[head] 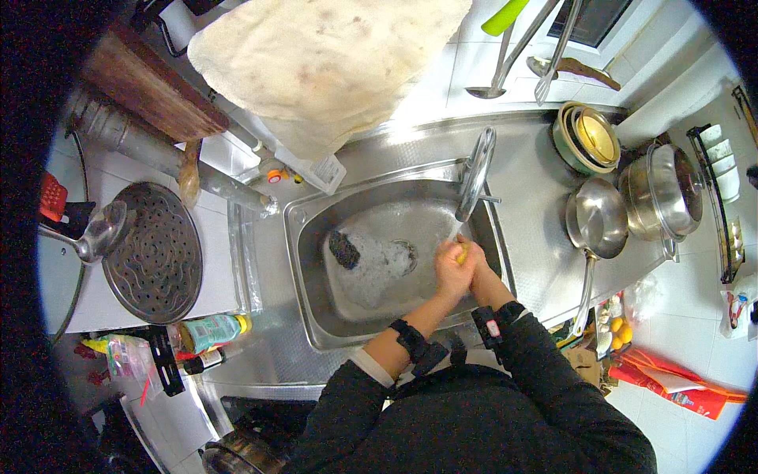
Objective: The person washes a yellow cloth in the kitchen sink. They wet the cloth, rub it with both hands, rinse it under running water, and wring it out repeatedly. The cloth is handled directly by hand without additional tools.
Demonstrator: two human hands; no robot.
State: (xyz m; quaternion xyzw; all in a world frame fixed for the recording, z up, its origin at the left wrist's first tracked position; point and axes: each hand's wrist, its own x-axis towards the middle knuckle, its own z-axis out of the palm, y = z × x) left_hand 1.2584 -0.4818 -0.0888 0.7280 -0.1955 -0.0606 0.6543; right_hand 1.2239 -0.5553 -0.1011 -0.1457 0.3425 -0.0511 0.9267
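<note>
Both of my hands are together under the running chrome faucet, over the right side of the stainless steel sink. My left hand and my right hand press around a small yellow object; what it is cannot be told, nor which hand grips it. Water runs from the spout onto the fingers. Foamy water lies in the basin around the drain. A dark scouring pad rests in the basin's left part, apart from my hands.
Right of the sink stand a steel frying pan, a lidded steel pot and nested bowls. A round perforated metal plate and bottles are at left. A large pale cloth-like sheet hangs above the sink's back edge.
</note>
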